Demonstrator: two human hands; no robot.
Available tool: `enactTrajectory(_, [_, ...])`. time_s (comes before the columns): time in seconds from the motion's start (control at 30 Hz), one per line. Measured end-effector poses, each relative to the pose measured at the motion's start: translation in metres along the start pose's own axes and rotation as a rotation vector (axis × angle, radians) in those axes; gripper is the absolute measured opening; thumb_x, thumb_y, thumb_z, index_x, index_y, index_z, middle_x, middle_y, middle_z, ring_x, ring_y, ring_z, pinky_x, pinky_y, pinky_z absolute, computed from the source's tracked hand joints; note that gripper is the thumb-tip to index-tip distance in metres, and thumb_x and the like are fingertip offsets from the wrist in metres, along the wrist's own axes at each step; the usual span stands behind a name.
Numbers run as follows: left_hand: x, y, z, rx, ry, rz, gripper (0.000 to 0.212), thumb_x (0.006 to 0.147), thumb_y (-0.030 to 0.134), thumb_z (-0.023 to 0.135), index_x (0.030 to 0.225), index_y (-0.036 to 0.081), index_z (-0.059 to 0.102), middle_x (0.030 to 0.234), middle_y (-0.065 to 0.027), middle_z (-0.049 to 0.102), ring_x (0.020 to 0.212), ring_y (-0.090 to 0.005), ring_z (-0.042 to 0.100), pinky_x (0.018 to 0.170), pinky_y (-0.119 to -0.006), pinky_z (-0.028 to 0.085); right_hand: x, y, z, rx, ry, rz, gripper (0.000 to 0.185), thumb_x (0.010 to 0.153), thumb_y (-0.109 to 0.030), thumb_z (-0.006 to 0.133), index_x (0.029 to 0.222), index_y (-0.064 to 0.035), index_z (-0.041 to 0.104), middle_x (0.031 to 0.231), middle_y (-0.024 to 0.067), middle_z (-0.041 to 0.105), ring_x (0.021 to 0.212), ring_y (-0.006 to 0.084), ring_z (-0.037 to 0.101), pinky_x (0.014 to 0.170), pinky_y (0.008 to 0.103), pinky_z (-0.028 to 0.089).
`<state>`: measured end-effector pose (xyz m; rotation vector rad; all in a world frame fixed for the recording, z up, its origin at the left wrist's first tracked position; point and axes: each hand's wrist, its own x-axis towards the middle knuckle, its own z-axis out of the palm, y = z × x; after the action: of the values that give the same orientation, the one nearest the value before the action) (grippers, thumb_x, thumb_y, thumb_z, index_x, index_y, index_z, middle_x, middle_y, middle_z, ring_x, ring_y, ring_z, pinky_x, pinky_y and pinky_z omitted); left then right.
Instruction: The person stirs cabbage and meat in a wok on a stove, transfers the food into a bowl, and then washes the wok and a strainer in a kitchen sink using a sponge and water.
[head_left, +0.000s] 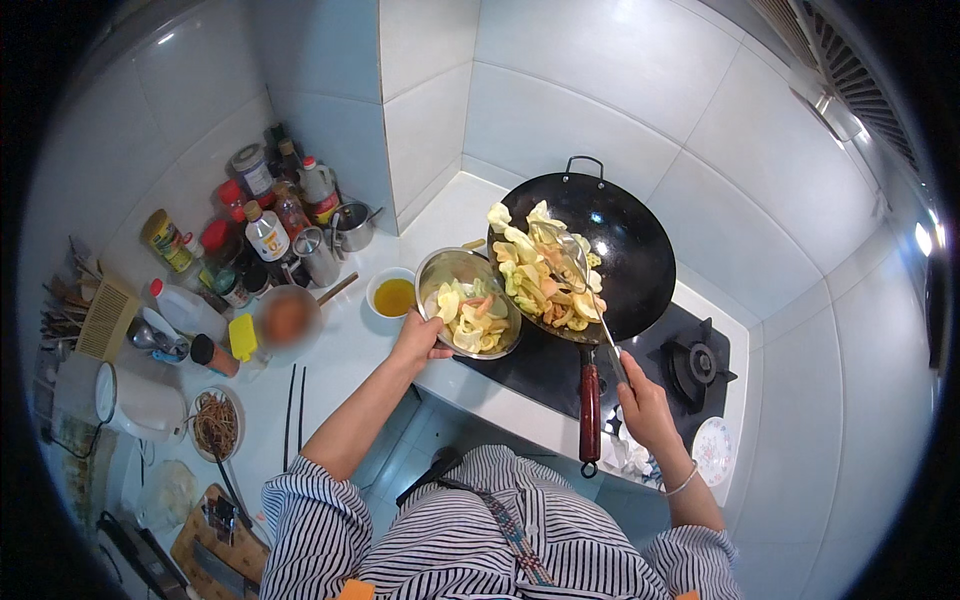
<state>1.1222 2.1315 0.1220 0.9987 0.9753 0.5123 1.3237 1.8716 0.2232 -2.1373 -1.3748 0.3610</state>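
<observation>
My left hand (420, 340) grips the rim of a steel bowl (513, 319), tilted at the left edge of a black wok (637, 262). Pale yellow-green pepper pieces (476, 330) and a few orange ones lie in the bowl. In my right hand (640, 397) is the metal handle of a ladle (585, 262), whose head rests among a heap of similar pieces (525, 270) on the wok's left side. The wok's red-brown handle (590, 409) points towards me. A small white bowl of yellow oil (394, 297) stands left of the steel bowl.
A gas burner (702, 362) and a floral plate (712, 450) are at the right. Along the left counter stand several bottles (267, 234), a dish of brown strips (215, 424), black chopsticks (289, 420) and a wooden board (202, 517) with a knife (221, 570).
</observation>
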Motion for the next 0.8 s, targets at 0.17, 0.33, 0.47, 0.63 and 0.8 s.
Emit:
enactTrajectory(0.17, [-0.003,-0.001,0.005,0.016,-0.002,0.000,0.045,0.077,0.007,0.041,0.119,0.009,0.027,0.091,-0.0119,0.055,0.061,-0.0167,0.058,0.038,-0.024,0.049,-0.008,0.005,0.011,0.149,-0.043,0.089,0.042,0.080,-0.005,0.044,0.121,-0.0006,0.038,0.079,0.0132,0.055,0.067,0.0154,0.050,0.065,0.0265,0.041])
enactTrajectory(0.33, [-0.006,0.005,0.008,0.023,-0.004,0.000,0.047,0.077,0.007,0.043,0.121,0.009,0.027,0.095,-0.0119,0.053,0.062,-0.0168,0.059,0.038,-0.023,0.049,-0.013,-0.015,0.009,0.323,-0.127,0.207,0.042,0.080,-0.005,0.043,0.122,-0.0016,0.038,0.079,0.0109,0.055,0.066,0.0133,0.050,0.064,0.0257,0.041])
enactTrajectory(0.47, [0.001,0.005,0.010,0.056,-0.058,0.019,0.046,0.077,0.007,0.042,0.121,0.009,0.027,0.096,-0.0116,0.053,0.064,-0.0166,0.059,0.038,-0.023,0.049,-0.015,-0.017,0.011,0.243,-0.068,0.074,0.042,0.081,-0.005,0.044,0.122,-0.0010,0.037,0.078,0.0106,0.054,0.064,0.0130,0.050,0.062,0.0261,0.042])
enactTrajectory(0.63, [0.000,0.004,0.011,0.045,-0.011,0.016,0.044,0.078,0.007,0.042,0.120,0.009,0.029,0.095,-0.0108,0.054,0.064,-0.0167,0.059,0.038,-0.024,0.050,-0.028,-0.036,0.001,0.257,-0.098,0.035,0.043,0.081,-0.005,0.045,0.123,-0.0008,0.037,0.079,0.0129,0.055,0.067,0.0157,0.051,0.065,0.0263,0.041])
enactTrajectory(0.8, [0.000,-0.007,0.009,-0.001,-0.018,0.020,0.042,0.078,0.006,0.041,0.119,0.008,0.031,0.093,-0.0112,0.055,0.063,-0.0173,0.059,0.038,-0.025,0.050,-0.034,-0.045,-0.005,0.032,-0.134,-0.176,0.045,0.079,-0.004,0.048,0.123,-0.0042,0.037,0.093,0.0190,0.054,0.078,0.0325,0.055,0.068,0.0337,0.044])
